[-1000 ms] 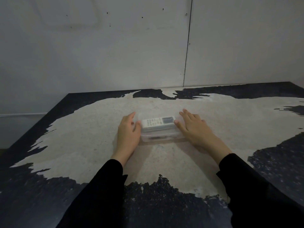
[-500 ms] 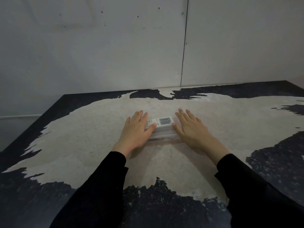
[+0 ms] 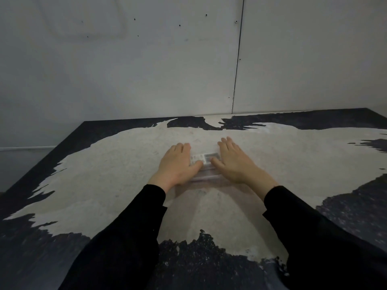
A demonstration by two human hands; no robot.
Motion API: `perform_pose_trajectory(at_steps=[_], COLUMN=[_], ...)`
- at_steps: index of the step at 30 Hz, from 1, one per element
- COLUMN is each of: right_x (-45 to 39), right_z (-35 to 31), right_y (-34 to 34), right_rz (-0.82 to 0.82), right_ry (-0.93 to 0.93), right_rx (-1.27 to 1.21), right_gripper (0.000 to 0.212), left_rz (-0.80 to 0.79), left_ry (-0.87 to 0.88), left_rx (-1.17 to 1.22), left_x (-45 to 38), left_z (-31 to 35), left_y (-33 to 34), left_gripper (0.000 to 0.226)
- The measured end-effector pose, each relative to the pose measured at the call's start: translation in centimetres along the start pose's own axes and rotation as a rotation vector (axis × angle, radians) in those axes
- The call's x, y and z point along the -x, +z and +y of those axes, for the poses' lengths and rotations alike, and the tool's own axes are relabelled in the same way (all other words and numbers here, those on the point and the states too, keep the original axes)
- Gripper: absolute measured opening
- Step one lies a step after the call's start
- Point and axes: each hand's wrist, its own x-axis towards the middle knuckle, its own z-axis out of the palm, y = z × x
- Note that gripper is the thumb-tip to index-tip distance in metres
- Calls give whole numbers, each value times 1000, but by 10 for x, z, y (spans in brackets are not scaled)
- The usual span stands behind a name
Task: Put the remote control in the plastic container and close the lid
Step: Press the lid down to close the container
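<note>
Head cam: remote is already inside the clear plastic container mid-table, lid on top. Left hand and right hand lie flat, fingers spread, pressing either end. Looks nearly done; can't tell if it's snapped shut.

We see a table with a pale worn middle and dark speckled edges. Behind it we see a grey panelled wall with a vertical seam.
</note>
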Motion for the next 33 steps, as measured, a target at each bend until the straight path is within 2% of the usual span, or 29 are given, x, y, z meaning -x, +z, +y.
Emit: perform_pose_trajectory(at_steps=[3,6,9,14,16,18,19,20,21,23,25,27,29,33], right_x=[3,3,-1,-15,-15,-13,-13,-12,-9,-2,7,13,14,33], right_z=[3,3,4,1,0,-2,-2,-1,-1,-4,-6,-12,-14,-4], right_y=[3,5,2,-2,1,3,3,2,0,0,2,-2,-5,-9], right_rz=[34,60,64,27,63,80,84,100,147,342,524,505,453,258], right_ry=[-81,-96,-129,-104,-93,-92,-94,-94,-98,-172,-256,-244,-257,-432], right_rx=[-13,-16,27,7,23,3,-22,-66,-124,-181,-69,42,96,246], right_gripper=[75,82,85,62,70,79,80,79,74,50,32,34,36,41], left_rz=[23,-52,-85,14,41,144,203,242,257,308,396,457,458,357], left_ry=[2,68,131,160,156,101,91,99,118,159,227,269,293,366], left_rx=[22,-58,-122,-74,103,538,694,738,709,603,409,201,93,162], left_x=[-4,-5,-10,-14,-14,-8,-5,-3,0,4,8,16,25,45], left_z=[7,3,-3,-6,-9,-11,-11,-10,-9,-7,-4,3,6,-1], left_y=[4,12,17,16,18,19,20,20,20,19,16,11,10,6], left_gripper=[50,65,68,88,81,53,40,32,25,19,27,33,32,15])
